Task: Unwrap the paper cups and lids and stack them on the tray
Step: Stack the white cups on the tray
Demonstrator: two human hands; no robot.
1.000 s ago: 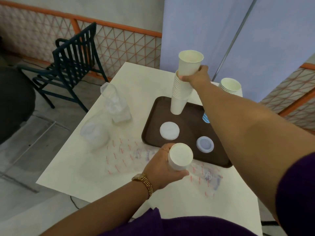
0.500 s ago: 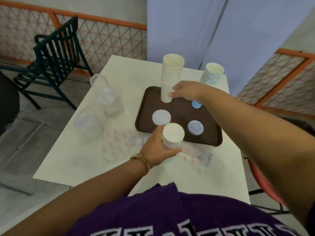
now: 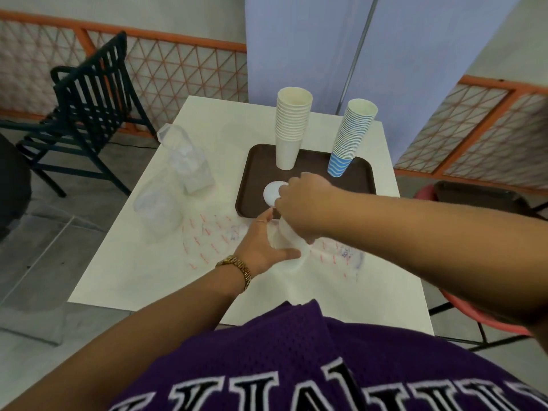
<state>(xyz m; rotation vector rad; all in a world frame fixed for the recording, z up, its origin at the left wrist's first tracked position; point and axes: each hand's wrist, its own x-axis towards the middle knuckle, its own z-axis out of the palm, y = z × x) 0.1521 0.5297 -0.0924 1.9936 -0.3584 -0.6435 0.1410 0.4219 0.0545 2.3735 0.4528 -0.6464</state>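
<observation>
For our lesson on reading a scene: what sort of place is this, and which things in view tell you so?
Probably a cafe or canteen seating area, perhaps semi-outdoor. A brown serving tray holds tall stacks of disposable paper cups, a slatted dark chair stands by the white table, and an orange lattice railing fences the space.

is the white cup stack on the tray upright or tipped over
Upright. The white cup stack stands base-down on the brown tray, mouths facing up, beside the blue-patterned stack. Neither hand touches it.
</observation>
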